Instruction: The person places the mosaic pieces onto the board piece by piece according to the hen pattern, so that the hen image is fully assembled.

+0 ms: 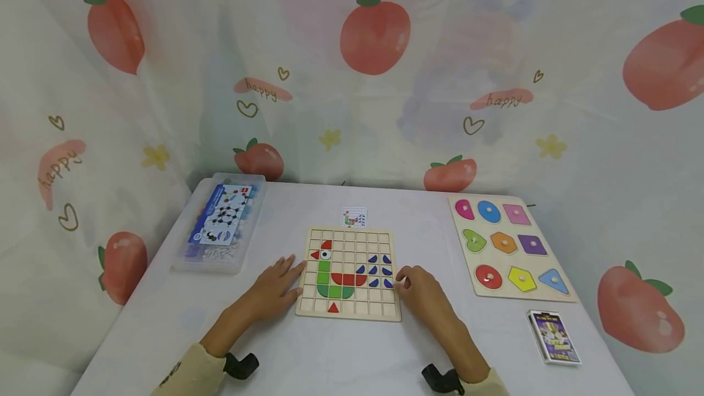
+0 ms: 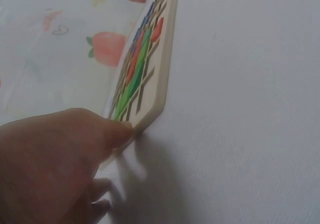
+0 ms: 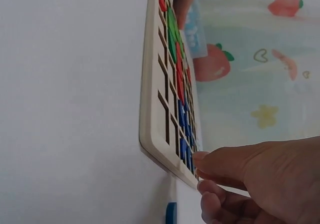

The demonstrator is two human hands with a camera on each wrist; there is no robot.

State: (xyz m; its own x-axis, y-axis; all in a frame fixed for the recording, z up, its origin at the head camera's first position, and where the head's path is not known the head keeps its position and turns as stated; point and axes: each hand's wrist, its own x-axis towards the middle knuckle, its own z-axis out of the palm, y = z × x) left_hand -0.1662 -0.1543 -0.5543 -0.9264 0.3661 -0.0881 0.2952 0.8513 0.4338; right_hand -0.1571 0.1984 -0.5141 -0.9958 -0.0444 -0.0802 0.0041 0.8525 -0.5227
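Note:
A square wooden grid board point(image 1: 379, 309) lies at the middle of the table. Its flat pieces form a bird-like figure: a green piece point(image 1: 323, 271), a red row point(image 1: 348, 279), several blue pieces point(image 1: 373, 271) and a white tile with an eye point(image 1: 325, 255). My left hand point(image 1: 271, 291) is at the board's left edge with fingers spread, its thumb point(image 2: 119, 133) touching the rim. At the right edge is my right hand point(image 1: 425, 292), fingers bent, thumb tip point(image 3: 201, 157) right at the rim beside the blue pieces. I cannot tell whether it pinches the board.
Beyond the board lies a small picture card point(image 1: 354, 217) with a similar figure. A clear plastic case point(image 1: 242, 255) is at the back left. On the right are a shape puzzle board point(image 1: 517, 294) with knobbed pieces and a card box point(image 1: 554, 338). A fruit-printed curtain point(image 1: 374, 115) borders the table.

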